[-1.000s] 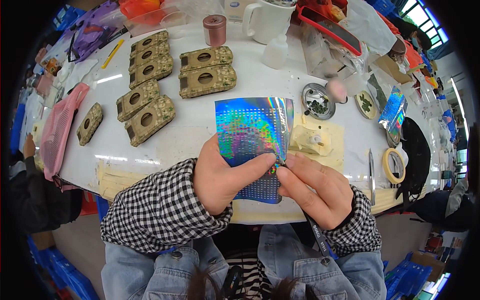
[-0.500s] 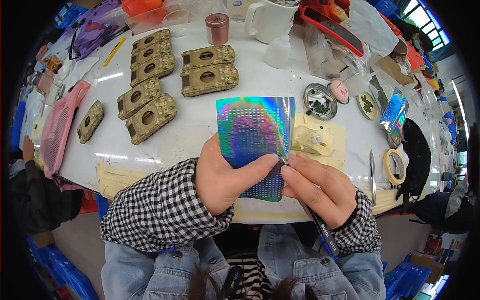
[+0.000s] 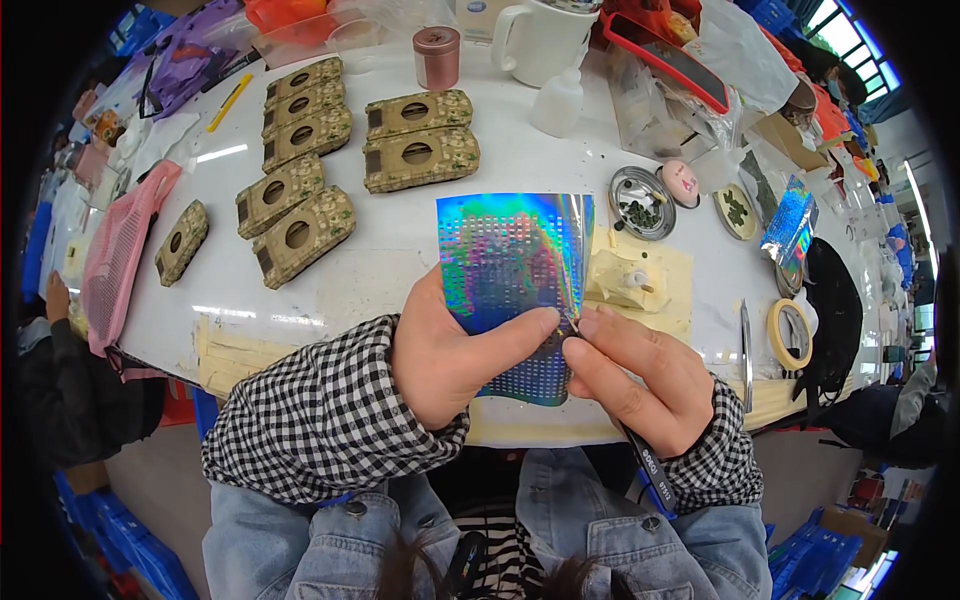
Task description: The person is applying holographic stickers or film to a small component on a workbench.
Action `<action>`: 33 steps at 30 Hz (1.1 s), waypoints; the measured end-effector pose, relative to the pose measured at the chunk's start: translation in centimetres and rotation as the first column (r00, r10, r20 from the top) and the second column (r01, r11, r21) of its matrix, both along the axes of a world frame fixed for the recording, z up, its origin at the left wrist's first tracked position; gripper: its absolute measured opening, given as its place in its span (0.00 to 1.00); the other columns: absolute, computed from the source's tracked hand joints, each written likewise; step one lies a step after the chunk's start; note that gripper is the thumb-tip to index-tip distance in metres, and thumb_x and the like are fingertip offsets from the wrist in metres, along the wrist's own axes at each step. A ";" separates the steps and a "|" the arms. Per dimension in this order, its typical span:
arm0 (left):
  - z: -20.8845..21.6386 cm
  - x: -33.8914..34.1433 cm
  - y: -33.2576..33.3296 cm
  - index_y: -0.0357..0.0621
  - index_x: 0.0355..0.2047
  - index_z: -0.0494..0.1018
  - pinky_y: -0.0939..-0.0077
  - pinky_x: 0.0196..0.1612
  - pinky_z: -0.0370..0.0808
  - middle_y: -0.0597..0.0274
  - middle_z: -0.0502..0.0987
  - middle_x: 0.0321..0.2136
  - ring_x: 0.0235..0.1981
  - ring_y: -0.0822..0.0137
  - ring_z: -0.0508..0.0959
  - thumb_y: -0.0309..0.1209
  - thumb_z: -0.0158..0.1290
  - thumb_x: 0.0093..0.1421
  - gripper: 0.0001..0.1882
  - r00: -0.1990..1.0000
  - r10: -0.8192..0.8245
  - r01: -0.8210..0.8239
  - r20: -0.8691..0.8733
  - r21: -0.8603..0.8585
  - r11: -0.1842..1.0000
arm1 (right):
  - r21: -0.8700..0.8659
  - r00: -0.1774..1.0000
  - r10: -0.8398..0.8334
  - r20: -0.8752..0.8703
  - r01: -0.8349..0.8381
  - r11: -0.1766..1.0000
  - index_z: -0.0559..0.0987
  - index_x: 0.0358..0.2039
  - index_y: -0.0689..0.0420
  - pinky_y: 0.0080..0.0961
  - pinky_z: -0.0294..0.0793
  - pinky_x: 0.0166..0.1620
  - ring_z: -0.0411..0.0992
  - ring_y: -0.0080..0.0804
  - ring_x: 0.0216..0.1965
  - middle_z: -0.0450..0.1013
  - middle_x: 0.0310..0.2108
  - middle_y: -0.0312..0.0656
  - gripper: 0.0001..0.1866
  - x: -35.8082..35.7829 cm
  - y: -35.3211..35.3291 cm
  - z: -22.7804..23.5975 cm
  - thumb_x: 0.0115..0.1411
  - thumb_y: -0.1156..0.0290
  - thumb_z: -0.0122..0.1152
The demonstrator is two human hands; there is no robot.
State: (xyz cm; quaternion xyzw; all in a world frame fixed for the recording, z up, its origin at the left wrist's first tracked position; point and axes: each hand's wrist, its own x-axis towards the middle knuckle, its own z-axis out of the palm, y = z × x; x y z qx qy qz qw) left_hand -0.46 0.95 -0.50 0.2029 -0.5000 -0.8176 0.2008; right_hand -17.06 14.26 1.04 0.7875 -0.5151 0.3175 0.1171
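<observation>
Pinched in my left hand [image 3: 455, 355] is a shiny rainbow holographic sheet [image 3: 505, 260] with rows of small rectangular marks, held upright above the near table edge. My left thumb presses on its face. My right hand [image 3: 640, 375] is closed around black tweezers [image 3: 652, 478], whose dark end sticks out below the palm. The tips meet the sheet's right edge beside my left thumb; whether a piece is between them is too small to tell. Beyond the sheet lie several camouflage-painted model tank hulls [image 3: 415, 155], each with a round opening on top.
On the right are a round metal dish [image 3: 640, 205] with dark green bits, a yellow masking-taped pad [image 3: 640, 285], a tape roll [image 3: 790, 333] and another pair of tweezers [image 3: 745, 350]. A white mug [image 3: 535, 45] and squeeze bottle [image 3: 557, 105] stand behind; a pink basket [image 3: 125, 255] is left.
The holographic sheet and both hands have shifted very slightly to the right, and the sheet's reflections have changed. The tweezers' handle has turned a little in my right hand.
</observation>
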 end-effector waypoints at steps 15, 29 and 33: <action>0.4 -0.2 0.0 0.35 0.47 0.71 0.74 0.47 0.76 0.61 0.79 0.41 0.41 0.72 0.78 0.23 0.55 0.62 0.13 0.999 0.011 -0.014 0.031 0.089 0.996 | 0.243 0.965 -0.263 -0.013 0.259 0.935 0.82 0.42 0.57 0.39 0.82 0.46 0.79 0.39 0.38 0.78 0.37 0.43 0.17 -3.4 5.7 -1.1 0.50 0.73 0.71; -0.1 -0.5 0.0 0.35 0.47 0.72 0.73 0.46 0.77 0.60 0.80 0.40 0.40 0.70 0.80 0.23 0.56 0.62 0.13 0.997 0.080 -0.081 0.015 0.116 0.990 | 0.300 0.951 -0.309 0.017 0.290 0.909 0.81 0.39 0.60 0.37 0.79 0.49 0.78 0.43 0.40 0.79 0.36 0.43 0.17 -4.0 5.9 -3.2 0.47 0.77 0.72; -0.1 -0.4 -0.1 0.36 0.46 0.73 0.73 0.45 0.77 0.60 0.80 0.40 0.39 0.70 0.80 0.23 0.56 0.62 0.12 0.998 0.062 -0.063 0.015 0.105 0.993 | 0.333 0.953 -0.301 0.029 0.274 0.902 0.79 0.40 0.59 0.39 0.78 0.50 0.77 0.43 0.41 0.79 0.37 0.43 0.18 -4.1 6.0 -3.1 0.46 0.77 0.72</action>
